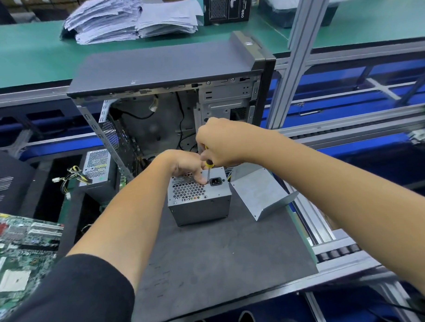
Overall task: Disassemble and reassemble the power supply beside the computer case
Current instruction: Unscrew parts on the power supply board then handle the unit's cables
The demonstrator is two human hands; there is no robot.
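Note:
A grey power supply (200, 204) stands on the dark mat (222, 254) in front of the open computer case (170, 95), its honeycomb grille and black power socket facing up. My right hand (220, 143) grips a yellow-and-black screwdriver (208, 164) held upright, its tip on the top face beside the socket. My left hand (185, 165) rests on the grille with its fingertips curled next to the screwdriver shaft. A bent grey metal cover (258, 195) lies just right of the power supply.
A second power supply (96, 167) with loose cables sits left of the case. A green motherboard (19, 259) lies at the lower left. Stacked papers (129, 19) and a black box (227, 6) lie on the green bench behind. Aluminium rails run along the right.

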